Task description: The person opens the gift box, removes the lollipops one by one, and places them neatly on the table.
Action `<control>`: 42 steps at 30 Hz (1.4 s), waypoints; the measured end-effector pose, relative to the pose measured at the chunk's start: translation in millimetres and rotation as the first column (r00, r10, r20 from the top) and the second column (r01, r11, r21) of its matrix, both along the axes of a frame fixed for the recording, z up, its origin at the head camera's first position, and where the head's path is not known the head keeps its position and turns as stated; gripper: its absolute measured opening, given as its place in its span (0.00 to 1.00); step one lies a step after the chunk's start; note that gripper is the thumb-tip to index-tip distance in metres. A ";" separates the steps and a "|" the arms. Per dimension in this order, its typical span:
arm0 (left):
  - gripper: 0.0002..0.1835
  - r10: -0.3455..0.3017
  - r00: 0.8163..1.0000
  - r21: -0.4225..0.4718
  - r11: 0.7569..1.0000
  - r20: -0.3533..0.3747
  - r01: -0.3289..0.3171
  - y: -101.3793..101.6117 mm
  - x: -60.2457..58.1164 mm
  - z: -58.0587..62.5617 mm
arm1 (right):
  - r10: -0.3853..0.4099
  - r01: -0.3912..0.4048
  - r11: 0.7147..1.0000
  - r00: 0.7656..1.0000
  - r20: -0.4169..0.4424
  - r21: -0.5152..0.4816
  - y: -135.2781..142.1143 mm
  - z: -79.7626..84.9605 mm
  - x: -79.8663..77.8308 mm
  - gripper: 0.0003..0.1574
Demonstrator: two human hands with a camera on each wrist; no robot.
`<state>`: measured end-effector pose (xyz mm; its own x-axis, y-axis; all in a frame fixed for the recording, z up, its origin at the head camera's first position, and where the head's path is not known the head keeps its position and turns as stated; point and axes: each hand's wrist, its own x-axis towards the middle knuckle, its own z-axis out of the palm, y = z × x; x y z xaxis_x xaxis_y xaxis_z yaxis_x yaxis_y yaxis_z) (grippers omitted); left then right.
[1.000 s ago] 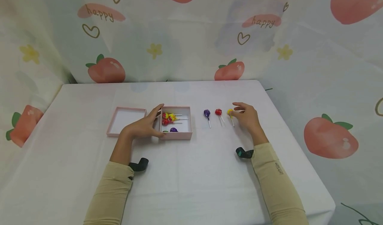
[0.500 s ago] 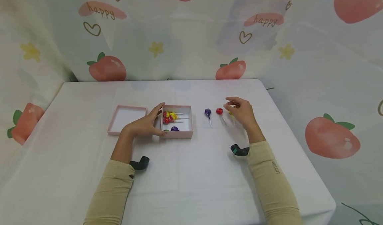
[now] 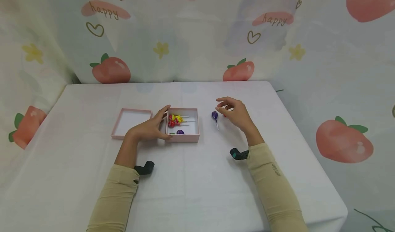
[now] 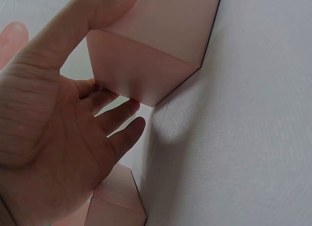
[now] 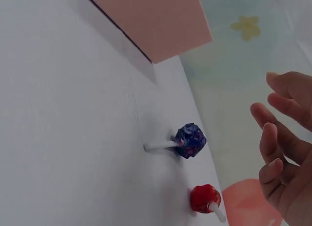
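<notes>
The right hand point(image 3: 236, 114) is drifting leftward over the white table point(image 3: 185, 191): a second ago it was hanging at the yellow lollipop, and now it is hovering just beside the purple lollipop point(image 3: 214, 114). Its fingers are bending loosely, well parted, holding nothing that I can see. The left hand point(image 3: 148, 129) is staying where it was, steadying the open pink box point(image 3: 182, 139), its thumb pressing the front wall, the fingers spreading along the left side.

The purple lollipop is lying right of the box, its wrapper crinkled and shiny, its white stick pointing toward the person. The red lollipop point(image 5: 205, 198) is lying near it. Inside the box, red and yellow lollipops point(image 3: 176, 120) are bunching at the left, sticks pointing right.

From above, the right hand is covering nearly all the red lollipop; the yellow one is showing nowhere now. The box's front wall is partly hiding a purple wrapper point(image 3: 180, 132).
</notes>
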<state>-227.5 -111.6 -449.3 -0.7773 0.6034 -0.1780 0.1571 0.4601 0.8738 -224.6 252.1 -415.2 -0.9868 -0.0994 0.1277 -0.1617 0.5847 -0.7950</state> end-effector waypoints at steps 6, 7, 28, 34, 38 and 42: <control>0.68 -0.014 1.000 0.019 1.000 0.001 0.014 0.9 0.9 1.2 | 0.052 -0.052 0.999 0.998 0.020 0.006 -16.9 5.0 1.5 0.25; 0.68 -0.015 1.000 0.018 1.000 -0.001 0.015 1.0 0.8 0.9 | 0.063 -0.063 0.998 0.998 0.023 0.001 -19.8 6.3 2.3 0.25; 0.68 -0.007 1.000 0.006 1.000 0.002 0.007 2.9 0.5 2.4 | 0.273 -0.274 0.961 0.961 0.037 0.045 -79.1 10.1 -0.3 0.19; 0.69 -0.014 1.000 0.009 1.000 0.002 0.014 3.3 0.2 1.6 | 0.353 -0.356 0.932 0.934 0.059 0.068 -94.6 10.5 -3.8 0.19; 0.69 -0.011 1.000 -0.002 1.000 0.006 0.011 1.3 0.1 2.3 | 0.390 -0.395 0.916 0.918 0.074 0.073 -104.8 9.9 -8.1 0.19; 0.69 -0.009 1.000 -0.002 1.000 0.007 0.009 -1.3 -0.6 3.7 | 0.416 -0.421 0.905 0.905 0.089 0.052 -116.1 11.4 -13.4 0.19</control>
